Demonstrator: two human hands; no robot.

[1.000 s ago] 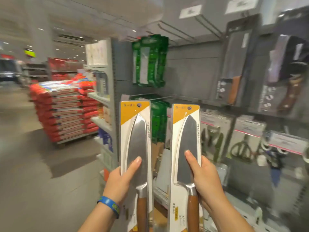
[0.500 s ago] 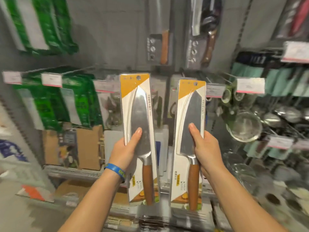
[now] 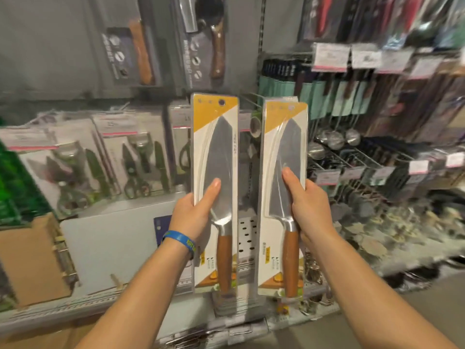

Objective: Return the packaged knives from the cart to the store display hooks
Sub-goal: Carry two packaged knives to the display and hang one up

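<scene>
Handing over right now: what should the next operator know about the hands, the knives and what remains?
Hands: the left hand grips the left knife pack by its left edge, thumb on the front. The right hand grips the right knife pack by its right edge, thumb on the front.
Things: both packs are upright, hang holes up, apart, in front of the display.
Done: packs brought to the display.
Left: neither is hung yet. A wire hook shows between their tops.
</scene>
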